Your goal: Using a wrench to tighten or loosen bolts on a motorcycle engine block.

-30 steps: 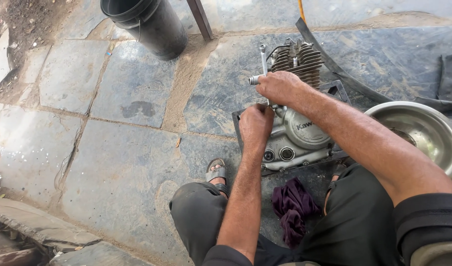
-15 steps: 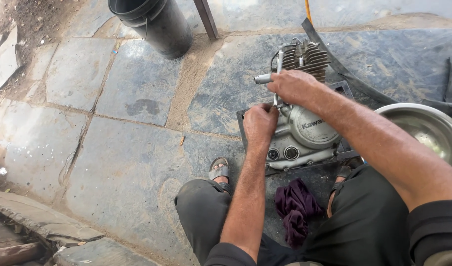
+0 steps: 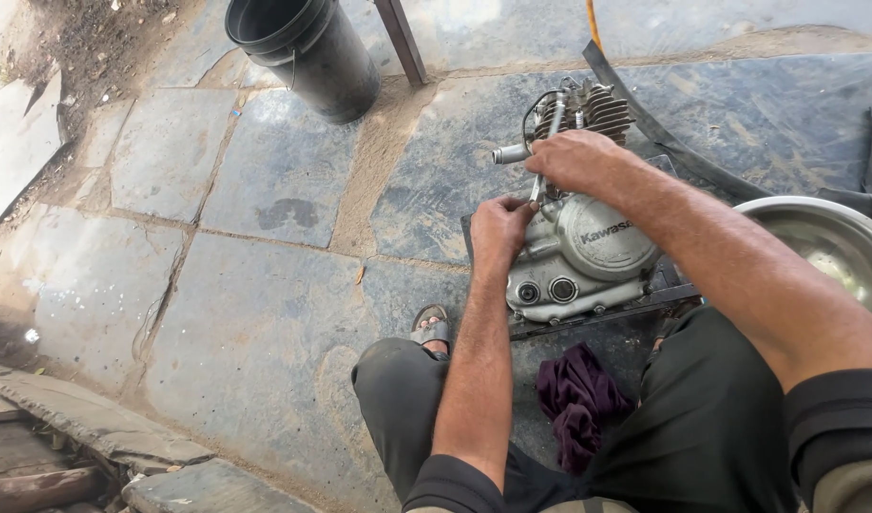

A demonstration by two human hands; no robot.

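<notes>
Engine [image 3: 578, 247] is sitting on the stone floor [image 3: 265, 285] directly ahead of us, long axis running away. We are closing our right hand [image 3: 574, 160] over its top lever [image 3: 512, 153]; our left hand [image 3: 500, 228], nearer us, is pinching a thin tool [image 3: 536, 190] against the casing.

Both hands [image 3: 500, 228] [image 3: 576, 160] on grey motorcycle engine [image 3: 588, 252], black bucket [image 3: 307, 52] beyond.

My right hand [image 3: 578, 160] covers the top of the engine [image 3: 588, 256], hiding what my fingers grip there. My left hand [image 3: 500, 228] hides the thin tool's lower end. The steel bowl [image 3: 825, 242] runs off the right edge.
</notes>
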